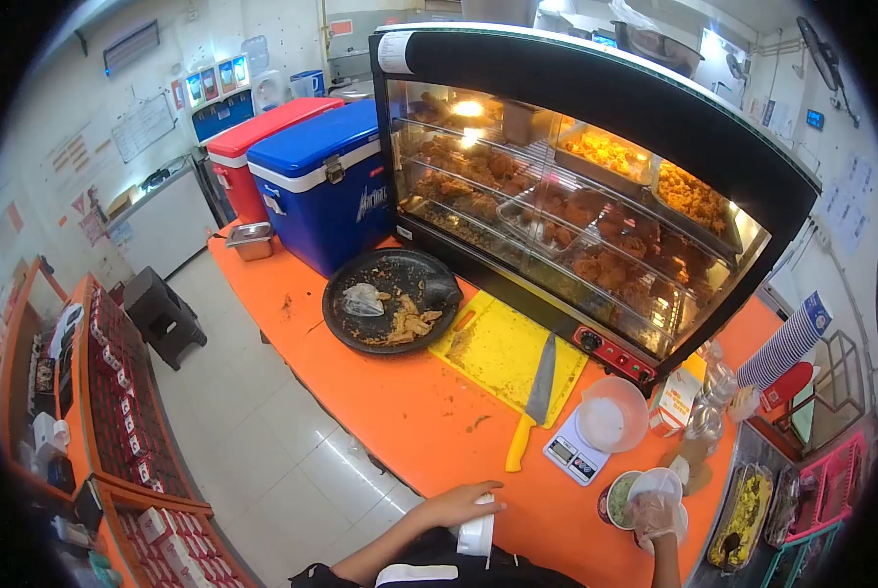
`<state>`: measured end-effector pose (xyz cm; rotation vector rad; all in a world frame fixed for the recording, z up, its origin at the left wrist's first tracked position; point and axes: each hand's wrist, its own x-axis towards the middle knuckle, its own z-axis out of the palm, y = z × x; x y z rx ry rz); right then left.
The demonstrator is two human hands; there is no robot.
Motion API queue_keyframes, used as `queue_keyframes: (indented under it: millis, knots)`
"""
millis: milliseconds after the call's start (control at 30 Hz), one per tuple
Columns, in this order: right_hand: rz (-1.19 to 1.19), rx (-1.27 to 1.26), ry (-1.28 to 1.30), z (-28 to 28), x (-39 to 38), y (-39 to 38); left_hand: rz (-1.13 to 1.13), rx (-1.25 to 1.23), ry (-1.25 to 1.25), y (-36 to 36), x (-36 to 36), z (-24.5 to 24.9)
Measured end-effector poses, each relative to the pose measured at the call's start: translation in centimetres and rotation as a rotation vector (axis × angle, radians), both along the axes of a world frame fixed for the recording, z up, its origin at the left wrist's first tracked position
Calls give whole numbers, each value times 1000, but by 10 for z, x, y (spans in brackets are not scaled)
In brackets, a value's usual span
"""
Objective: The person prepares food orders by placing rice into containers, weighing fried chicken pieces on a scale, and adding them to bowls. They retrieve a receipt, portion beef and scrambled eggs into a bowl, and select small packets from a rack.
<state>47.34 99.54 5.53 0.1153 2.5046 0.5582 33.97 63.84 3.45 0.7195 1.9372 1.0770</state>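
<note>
My left hand (463, 504) is closed around a white cup (475, 537) at the table's front edge. On my right hand (654, 514) is a clear plastic glove. Its fingers look bunched at a cluster of tubs, against a white bowl (658, 479); what they hold, if anything, is hidden. Beside that bowl stands a tub with green contents (619, 500). Just behind is a kitchen scale (575, 457) bearing a translucent pink bowl (632, 416). A yellow-handled knife (534, 402) lies partly across the yellow cutting board (473, 355).
A heated display case (557, 206) full of fried food stands at the back. To its left are a blue cooler (326, 186), a red cooler (238, 157) and a black round tray (346, 338) with crumbs. Stacked cups (784, 343) and a yellow food tray (743, 519) are at right.
</note>
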Motion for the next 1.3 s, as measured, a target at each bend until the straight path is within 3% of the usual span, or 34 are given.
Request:
queue_keyframes:
  millis: [33,67,200,367,467,600,667,700,767,867,967,1133,1300]
  knots:
    - [-134,-169,290,-41,13,22,-9,14,-10,-2,-2,2]
    - [-264,-336,583,-46,13,20,-15,28,-18,-3,-3,2]
    - [-199,-354,372,-48,12,24,-42,33,32,-7,-9,2]
    - [-243,-153,920,-117,48,56,-13,77,39,-10,-14,-3]
    - [-366,-255,845,-13,-4,-12,-9,71,-15,-11,-13,0]
    - [-447,-190,819,-38,-11,1,-10,80,33,-9,-13,-5]
    - [-684,-554,695,-32,-12,4,1,58,-34,-6,-12,-2]
    - [-682,-551,698,-29,-10,4,2,63,-33,-3,-12,0]
    - [-355,-347,684,-27,-4,0,15,87,-27,-3,-10,3]
    - [-461,-169,774,-29,-4,3,2,68,-35,-2,-8,0]
    - [-617,-312,699,-20,-9,1,10,54,-48,1,-6,-2]
    - [-577,-259,652,-51,-8,25,-2,78,-25,8,-2,-11]
    - [-523,-170,660,-30,-6,6,-55,55,-39,17,1,3]
